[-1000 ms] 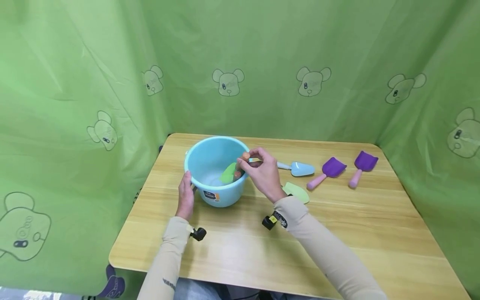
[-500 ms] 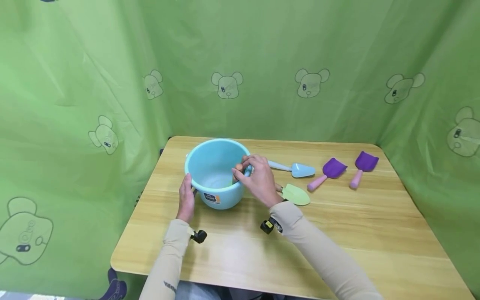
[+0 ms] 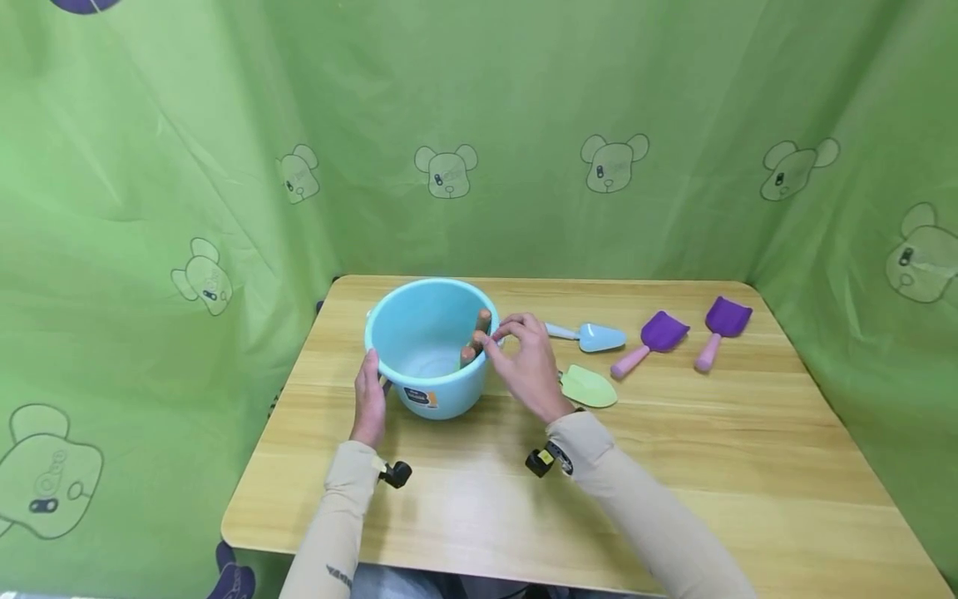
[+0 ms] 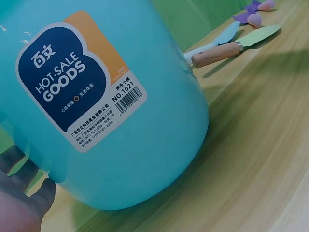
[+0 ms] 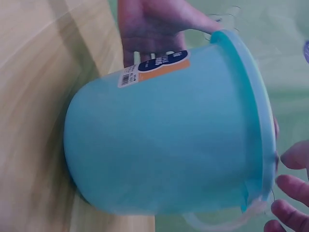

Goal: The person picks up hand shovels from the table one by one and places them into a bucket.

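Observation:
A light blue bucket (image 3: 443, 396) stands upright on the table. Inside it, several wooden handles (image 3: 484, 319) lean against the right wall, and the parts below them are hidden. My left hand (image 3: 369, 403) rests along the bucket's left side, thumb up at the rim and fingers extended, as the right wrist view also shows. Just outside the right rim is my right hand (image 3: 527, 366), its loosely bent fingertips (image 5: 292, 186) close to the rim and the handles, with nothing between them. A green trowel (image 3: 589, 387) with a wooden handle (image 4: 217, 55) lies right of the bucket.
Behind the green trowel lies a light blue trowel (image 3: 601, 337). Two purple shovels (image 3: 664, 332) with pink handles are farther right on the wooden table (image 3: 674, 466). A green curtain (image 3: 524, 225) with printed bear heads surrounds the table's back and sides.
The right hand has lowered a green trowel into the bucket and let go of its handle, then drawn back slightly to the right rim. The left hand stays on the bucket.

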`<state>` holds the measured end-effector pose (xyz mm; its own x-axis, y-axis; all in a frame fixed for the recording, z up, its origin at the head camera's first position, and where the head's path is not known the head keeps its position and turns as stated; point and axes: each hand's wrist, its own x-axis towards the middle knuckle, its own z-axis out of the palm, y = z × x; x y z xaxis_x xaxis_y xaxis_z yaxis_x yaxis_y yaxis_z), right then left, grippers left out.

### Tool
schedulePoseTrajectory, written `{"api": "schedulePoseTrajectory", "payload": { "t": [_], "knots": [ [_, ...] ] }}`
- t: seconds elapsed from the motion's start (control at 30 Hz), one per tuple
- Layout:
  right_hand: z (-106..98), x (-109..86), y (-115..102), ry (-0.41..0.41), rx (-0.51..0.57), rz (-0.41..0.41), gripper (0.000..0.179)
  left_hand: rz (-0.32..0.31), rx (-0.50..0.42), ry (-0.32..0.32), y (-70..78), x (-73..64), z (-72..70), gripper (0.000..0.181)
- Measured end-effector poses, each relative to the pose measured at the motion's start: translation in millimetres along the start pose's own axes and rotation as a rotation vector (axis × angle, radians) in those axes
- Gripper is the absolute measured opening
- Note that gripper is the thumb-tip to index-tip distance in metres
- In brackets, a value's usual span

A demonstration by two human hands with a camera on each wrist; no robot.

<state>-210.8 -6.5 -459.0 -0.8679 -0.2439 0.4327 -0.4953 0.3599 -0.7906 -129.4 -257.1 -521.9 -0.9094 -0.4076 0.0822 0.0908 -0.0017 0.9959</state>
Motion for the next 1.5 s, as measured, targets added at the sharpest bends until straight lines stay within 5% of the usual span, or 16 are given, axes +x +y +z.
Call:
{"api": "schedulePoseTrajectory", "payload": {
  "t": [0.23, 0.47, 0.7, 0.97, 1.27, 1.5],
  "knots": [
    [-29.8, -23.3, 31.7, 0.041, 0.121, 0.141, 0.013, 0.006, 0.004, -0.012, 0.2, 0.8, 1.9, 0.063],
    [-72.4, -54.0, 88.3, 0.189, 0.041, 0.289, 0.016, 0.011, -0.015, -0.004, 3.1, 4.7, 2.1, 0.065],
    [-117.4, -83.9, 137.0, 0.237, -0.077, 0.444, 0.024, 0.005, -0.002, 0.012, 15.7, 4.2, -0.9, 0.066],
    [-160.3, -96.5, 175.8, 0.315, -0.15, 0.553, 0.025, 0.019, -0.002, 0.04, 18.2, 8.6, -8.5, 0.068],
    [-201.2, -108.0, 213.1, 0.313, -0.201, 0.773, 0.034, -0.013, -0.009, 0.0, 23.0, 0.4, -1.6, 0.064],
    [-221.2, -105.7, 231.6, 0.258, -0.249, 0.869, 0.041, -0.033, 0.009, 0.009, 4.1, -6.0, 4.0, 0.064]
  ]
}}
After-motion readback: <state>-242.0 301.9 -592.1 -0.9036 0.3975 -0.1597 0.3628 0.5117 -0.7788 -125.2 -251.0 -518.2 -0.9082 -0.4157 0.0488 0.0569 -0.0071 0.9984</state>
